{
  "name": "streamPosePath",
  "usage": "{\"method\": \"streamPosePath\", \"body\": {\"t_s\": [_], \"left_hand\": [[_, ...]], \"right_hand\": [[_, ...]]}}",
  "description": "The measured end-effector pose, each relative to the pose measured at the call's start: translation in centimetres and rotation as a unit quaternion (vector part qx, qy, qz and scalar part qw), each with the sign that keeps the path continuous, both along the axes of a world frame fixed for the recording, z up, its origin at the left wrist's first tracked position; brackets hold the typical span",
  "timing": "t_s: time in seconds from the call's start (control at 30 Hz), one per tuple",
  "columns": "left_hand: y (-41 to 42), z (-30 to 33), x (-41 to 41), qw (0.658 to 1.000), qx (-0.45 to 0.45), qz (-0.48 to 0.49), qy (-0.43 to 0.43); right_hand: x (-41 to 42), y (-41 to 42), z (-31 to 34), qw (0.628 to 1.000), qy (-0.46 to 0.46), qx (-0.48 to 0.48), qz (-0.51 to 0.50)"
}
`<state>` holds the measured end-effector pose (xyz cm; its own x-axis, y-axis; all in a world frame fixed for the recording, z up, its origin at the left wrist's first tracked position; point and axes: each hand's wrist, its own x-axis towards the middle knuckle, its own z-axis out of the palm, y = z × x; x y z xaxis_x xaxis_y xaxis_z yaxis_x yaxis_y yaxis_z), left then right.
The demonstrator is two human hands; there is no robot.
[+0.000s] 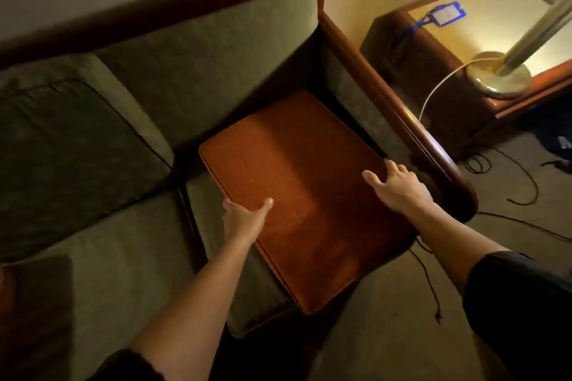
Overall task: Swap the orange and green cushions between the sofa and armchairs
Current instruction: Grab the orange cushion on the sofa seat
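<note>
An orange cushion (pixel 297 182) lies tilted over the right end seat of the green sofa (pixel 201 49), its near corner hanging past the seat's front edge. My left hand (pixel 244 216) grips the cushion's left edge, thumb on top and fingers underneath. My right hand (pixel 396 182) holds the cushion's right edge next to the wooden armrest (pixel 399 120), fingers curled over the side. A dark green cushion (pixel 68 158) leans against the sofa back at the left. The green seat cushion (pixel 216 226) shows beneath the orange one.
A wooden side table (pixel 458 25) stands right of the sofa with a brass lamp base (pixel 501 77) and a blue badge holder (pixel 445 14) on it. Dark cables (pixel 507 173) trail over the carpet at right. A wall runs behind the sofa.
</note>
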<state>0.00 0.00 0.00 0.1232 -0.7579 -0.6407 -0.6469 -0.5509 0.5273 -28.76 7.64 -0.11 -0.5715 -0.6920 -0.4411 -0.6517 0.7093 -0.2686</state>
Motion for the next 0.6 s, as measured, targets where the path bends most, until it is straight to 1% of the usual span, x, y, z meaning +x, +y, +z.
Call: {"method": "streamPosePath", "body": {"t_s": [0.07, 0.1, 0.2, 0.23, 0.27, 0.33, 0.4, 0.47, 0.53, 0.6], "left_hand": [[0.2, -2.5, -0.6, 1.0, 0.02, 0.014, 0.009], [0.3, -3.8, -0.8, 0.999, 0.032, 0.027, 0.013], [0.8, -7.2, -1.4, 0.997, 0.044, 0.058, 0.023], [0.9, -8.0, -1.6, 0.997, 0.04, 0.066, 0.026], [0.9, -8.6, -1.7, 0.996, 0.034, 0.074, 0.025], [0.9, -9.7, -1.6, 0.995, 0.028, 0.093, 0.029], [0.9, -10.6, -1.4, 0.993, 0.023, 0.114, 0.036], [0.8, -11.2, -1.1, 0.99, 0.017, 0.129, 0.046], [0.9, -11.4, -0.7, 0.989, 0.011, 0.137, 0.052], [0.9, -11.3, 0.2, 0.99, 0.002, 0.136, 0.046]], "right_hand": [[-1.3, -0.4, -1.9, 1.0, -0.005, 0.01, -0.011], [-2.0, -0.6, -3.2, 1.0, -0.021, 0.013, -0.015], [-3.3, -1.0, -6.3, 0.989, -0.131, 0.01, -0.063], [-3.7, -1.2, -7.4, 0.985, -0.153, -0.007, -0.073], [-3.8, -1.6, -8.3, 0.985, -0.152, -0.025, -0.075], [-4.0, -2.1, -9.8, 0.989, -0.119, -0.044, -0.073], [-4.2, -2.4, -10.7, 0.995, -0.074, -0.038, -0.062], [-4.6, -2.8, -11.2, 0.997, -0.049, -0.02, -0.057], [-5.0, -3.2, -11.3, 0.995, -0.064, 0.003, -0.074], [-4.6, -3.1, -10.6, 0.985, -0.121, 0.013, -0.119]]}}
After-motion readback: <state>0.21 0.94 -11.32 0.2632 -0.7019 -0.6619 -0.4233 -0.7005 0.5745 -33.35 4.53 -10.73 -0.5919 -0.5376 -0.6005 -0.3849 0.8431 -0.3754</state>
